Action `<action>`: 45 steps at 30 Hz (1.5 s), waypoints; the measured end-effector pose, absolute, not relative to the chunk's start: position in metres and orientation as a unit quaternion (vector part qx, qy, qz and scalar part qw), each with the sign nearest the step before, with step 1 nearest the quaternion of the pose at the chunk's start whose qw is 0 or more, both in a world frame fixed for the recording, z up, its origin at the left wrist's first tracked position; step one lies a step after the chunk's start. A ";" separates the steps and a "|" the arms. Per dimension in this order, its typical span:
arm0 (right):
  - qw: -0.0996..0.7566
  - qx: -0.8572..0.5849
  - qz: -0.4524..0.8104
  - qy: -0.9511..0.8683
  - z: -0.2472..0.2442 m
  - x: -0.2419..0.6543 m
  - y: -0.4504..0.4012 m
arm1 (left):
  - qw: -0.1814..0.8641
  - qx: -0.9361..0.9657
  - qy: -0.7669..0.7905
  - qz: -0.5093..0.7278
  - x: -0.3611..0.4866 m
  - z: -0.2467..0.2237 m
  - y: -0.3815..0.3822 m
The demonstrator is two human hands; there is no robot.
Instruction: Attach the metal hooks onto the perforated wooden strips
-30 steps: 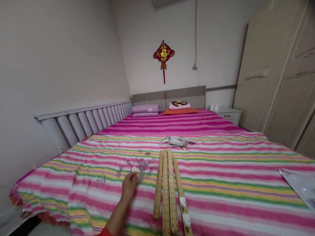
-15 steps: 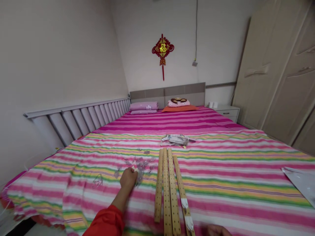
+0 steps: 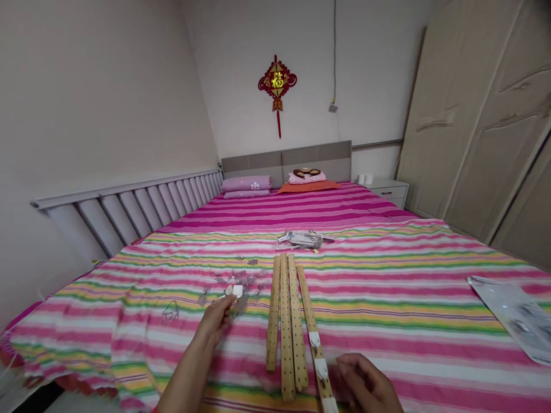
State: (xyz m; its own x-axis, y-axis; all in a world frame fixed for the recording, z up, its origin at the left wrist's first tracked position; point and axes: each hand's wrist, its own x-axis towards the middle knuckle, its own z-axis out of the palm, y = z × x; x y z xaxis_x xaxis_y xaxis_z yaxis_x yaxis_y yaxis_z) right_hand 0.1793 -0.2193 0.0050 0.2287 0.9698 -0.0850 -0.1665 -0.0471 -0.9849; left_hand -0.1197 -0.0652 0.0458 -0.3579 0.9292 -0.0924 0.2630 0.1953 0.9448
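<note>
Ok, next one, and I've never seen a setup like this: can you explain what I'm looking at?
There is no machine here: a person works with two bare hands. All the pictures come from one camera worn on the head, looking forward and down across a bed covered with a striped cloth.

In the middle lie four wooden-looking strips dotted with small dark marks. The rightmost carries white fittings. Left of the strips are scattered small clear packets; beyond them lies a larger clear packet, and a plastic bag is at far right.

The left hand appears to pinch a small white piece by the packets. The right hand is beside the rightmost strip, fingers curled; nothing shows in it.
</note>
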 end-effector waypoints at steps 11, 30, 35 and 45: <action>0.621 -0.487 0.442 -0.427 0.037 0.154 -0.178 | 0.093 0.645 0.533 0.540 0.010 0.032 -0.140; 0.656 -0.475 0.510 -0.290 0.045 0.151 -0.163 | -0.176 0.775 0.390 0.465 0.036 0.033 -0.148; 0.655 -0.458 0.541 -0.260 0.046 0.158 -0.147 | -0.179 0.802 0.364 0.438 0.039 0.043 -0.141; 0.499 -0.498 0.583 -0.404 0.005 0.203 -0.101 | 0.139 0.726 0.479 0.474 0.019 0.025 -0.120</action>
State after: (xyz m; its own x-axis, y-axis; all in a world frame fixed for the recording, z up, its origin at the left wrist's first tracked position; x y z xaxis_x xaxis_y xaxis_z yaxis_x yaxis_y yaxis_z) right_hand 0.2028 -0.1008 0.0055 -0.0057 0.9843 -0.1764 -0.1788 -0.1746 -0.9683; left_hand 0.0188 -0.1205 0.0248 0.0917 0.8268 0.5549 0.5622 -0.5029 0.6565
